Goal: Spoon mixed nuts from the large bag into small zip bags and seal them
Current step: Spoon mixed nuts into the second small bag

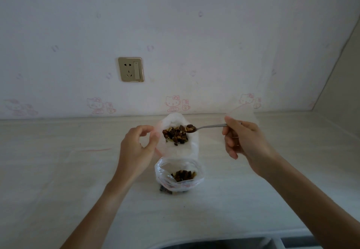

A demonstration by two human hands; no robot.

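a metal spoon [206,127] heaped with dark mixed nuts [190,128] hovers over the open mouth of the large white bag [180,145] at the far middle of the pale countertop [58,170]. just nearer stands a small clear zip bag [179,174], open and partly filled. the right hand [243,139] grips the spoon handle; the left hand [139,145] pinches the large bag's rim.

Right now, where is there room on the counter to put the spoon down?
Bare counter lies left of the left hand, out toward the wall. More lies right of the right hand. The middle is crowded: the large bag and the small zip bag stand close together, with the spoon above.
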